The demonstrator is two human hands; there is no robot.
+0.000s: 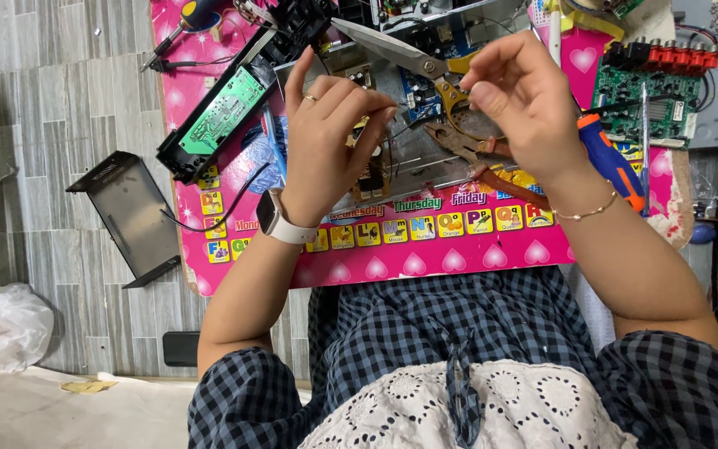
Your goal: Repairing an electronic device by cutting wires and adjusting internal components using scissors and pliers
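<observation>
My left hand (330, 137), with a ring and a white wrist watch, is raised over an opened metal chassis (425, 166) holding small circuit boards. Its fingertips are pinched on a thin dark wire (413, 127) that runs toward the right. My right hand (521, 100), wearing a thin bracelet, is held close beside it with thumb and fingers pinched together; what they grip is too small to make out. Under the hands lie yellow-handled scissors (400, 51) and pliers (467, 148).
A pink table top (425, 258) with heart prints carries a green circuit board in a black casing (222, 112), an orange and blue screwdriver (612, 162) and a green board with red sockets (654, 91). A black metal cover (130, 212) and a white bag (6, 324) lie on the tiled floor.
</observation>
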